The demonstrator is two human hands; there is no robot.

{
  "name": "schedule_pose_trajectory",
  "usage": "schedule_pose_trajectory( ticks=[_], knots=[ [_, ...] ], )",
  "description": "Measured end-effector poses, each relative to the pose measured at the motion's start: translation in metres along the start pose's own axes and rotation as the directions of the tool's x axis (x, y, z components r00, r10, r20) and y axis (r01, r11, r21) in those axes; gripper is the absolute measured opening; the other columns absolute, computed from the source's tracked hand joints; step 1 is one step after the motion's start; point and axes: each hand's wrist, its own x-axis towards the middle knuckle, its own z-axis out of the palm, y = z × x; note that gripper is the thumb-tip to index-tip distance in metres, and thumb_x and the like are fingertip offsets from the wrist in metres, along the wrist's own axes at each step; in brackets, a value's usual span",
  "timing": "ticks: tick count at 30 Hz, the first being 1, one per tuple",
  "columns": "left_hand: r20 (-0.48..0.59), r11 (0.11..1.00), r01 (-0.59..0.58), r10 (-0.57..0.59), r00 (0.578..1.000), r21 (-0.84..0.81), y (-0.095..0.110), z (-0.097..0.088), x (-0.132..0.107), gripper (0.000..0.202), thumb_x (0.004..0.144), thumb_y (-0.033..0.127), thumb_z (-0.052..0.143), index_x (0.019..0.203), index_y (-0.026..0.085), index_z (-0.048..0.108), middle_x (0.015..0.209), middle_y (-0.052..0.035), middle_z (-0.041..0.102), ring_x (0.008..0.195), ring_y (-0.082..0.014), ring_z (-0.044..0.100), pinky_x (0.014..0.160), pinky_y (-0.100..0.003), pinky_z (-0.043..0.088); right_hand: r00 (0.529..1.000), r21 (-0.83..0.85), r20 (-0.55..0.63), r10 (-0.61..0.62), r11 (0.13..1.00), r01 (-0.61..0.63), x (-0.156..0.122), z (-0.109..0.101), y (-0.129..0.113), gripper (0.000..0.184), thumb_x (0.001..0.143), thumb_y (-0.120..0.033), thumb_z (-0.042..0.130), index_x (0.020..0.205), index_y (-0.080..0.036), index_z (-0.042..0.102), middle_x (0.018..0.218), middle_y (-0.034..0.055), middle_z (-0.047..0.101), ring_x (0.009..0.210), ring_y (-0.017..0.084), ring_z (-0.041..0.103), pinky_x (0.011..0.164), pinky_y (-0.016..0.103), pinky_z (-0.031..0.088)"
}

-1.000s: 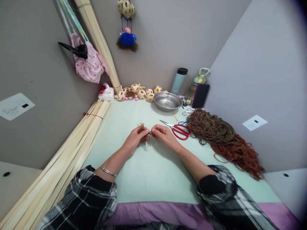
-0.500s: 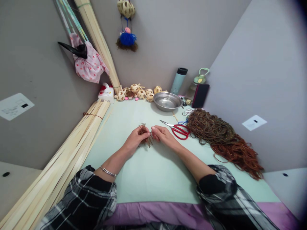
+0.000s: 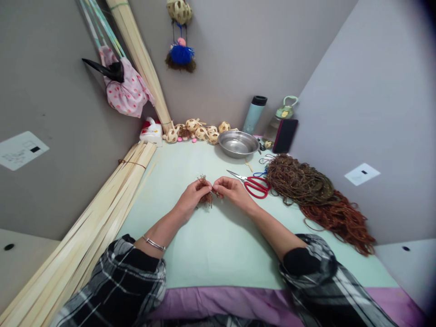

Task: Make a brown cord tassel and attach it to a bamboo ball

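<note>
A small brown tassel of cord strands (image 3: pixel 205 196) is held between both hands over the pale green table (image 3: pixel 211 245). My left hand (image 3: pixel 190 197) pinches its left side, fingers closed round the bunch. My right hand (image 3: pixel 230 190) pinches a thin strand at the tassel's right side, fingertips almost touching the left hand's. Frayed ends stick out above and below the fingers.
Red-handled scissors (image 3: pixel 254 185) lie just right of my right hand. A big heap of brown and rust cord (image 3: pixel 316 195) fills the right side. A steel bowl (image 3: pixel 237 144), woven balls (image 3: pixel 197 129), a flask (image 3: pixel 254 114) and a dark phone (image 3: pixel 285 135) stand at the back. Bamboo strips (image 3: pixel 88 236) line the left edge.
My right hand has shifted slightly left, closing the small gap to the left hand. The tassel stays between the fingers.
</note>
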Motion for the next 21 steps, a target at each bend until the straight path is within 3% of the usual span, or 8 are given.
schedule_pose_trajectory(
  ticks=[12, 21],
  knots=[
    [0.004, 1.000, -0.007, 0.007, 1.000, 0.002, 0.0038, -0.0009, -0.0020, 0.012, 0.073, 0.026, 0.066, 0.077, 0.016, 0.058, 0.069, 0.0013, 0.052, 0.060, -0.0087, 0.047, 0.053, -0.021, 0.034, 0.999, -0.007, 0.028, 0.024, 1.000, -0.024, -0.0022, 0.0016, 0.0002, 0.020, 0.078, -0.035, 0.069, 0.081, -0.016, 0.063, 0.066, -0.0015, 0.060, 0.056, 0.010, 0.049, 0.057, 0.024, 0.038],
    [0.011, 0.999, 0.015, -0.015, 1.000, 0.033, 0.0051, 0.0017, -0.0031, 0.021, 0.069, 0.028, 0.070, 0.081, 0.017, 0.057, 0.067, 0.0018, 0.055, 0.058, -0.0092, 0.049, 0.055, -0.022, 0.037, 0.999, 0.004, 0.002, 0.032, 0.999, -0.032, -0.0023, 0.0020, -0.0026, 0.016, 0.076, -0.030, 0.067, 0.080, -0.015, 0.063, 0.065, -0.0024, 0.057, 0.057, 0.009, 0.049, 0.058, 0.024, 0.037]
  ],
)
